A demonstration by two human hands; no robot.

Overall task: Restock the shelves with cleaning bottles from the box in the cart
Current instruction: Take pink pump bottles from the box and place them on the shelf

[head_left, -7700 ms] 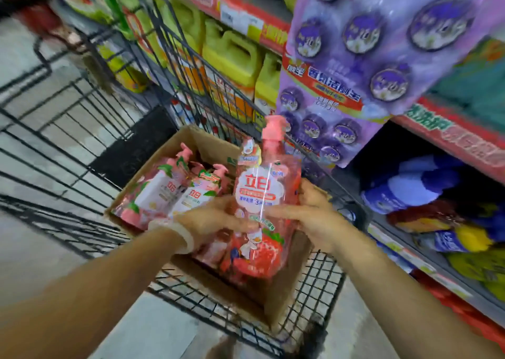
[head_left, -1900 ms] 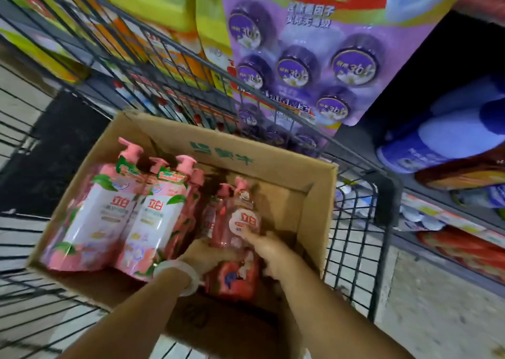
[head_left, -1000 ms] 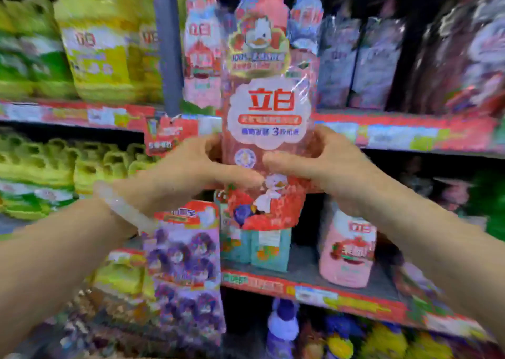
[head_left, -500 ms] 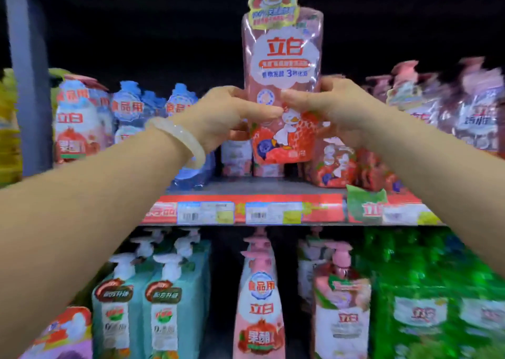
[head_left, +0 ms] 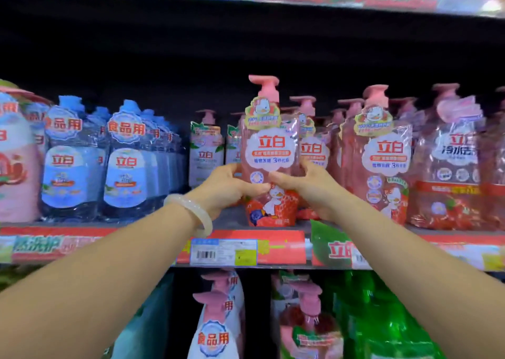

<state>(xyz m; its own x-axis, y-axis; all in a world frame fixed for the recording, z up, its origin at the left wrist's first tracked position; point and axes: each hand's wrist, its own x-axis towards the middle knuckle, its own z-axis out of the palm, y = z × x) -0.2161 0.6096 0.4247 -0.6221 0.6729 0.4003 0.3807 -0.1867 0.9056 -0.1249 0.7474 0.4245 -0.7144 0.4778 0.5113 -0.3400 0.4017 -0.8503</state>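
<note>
Pink pump bottle (head_left: 269, 151), strawberry label

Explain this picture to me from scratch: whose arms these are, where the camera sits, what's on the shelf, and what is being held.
There is no machine here. A person wears one wide-angle camera on the head, so you see their own two arms reaching forward in a shop aisle. The left hand, with a pale bangle on its wrist, and the right hand grip a pink pump bottle from either side. Its base sits at the front edge of the shelf, or just above it. To its right stand matching pink bottles; to its left are blue bottles. A price label is fixed on the shelf edge below. A lower shelf holds more bottles and green packs.
</note>
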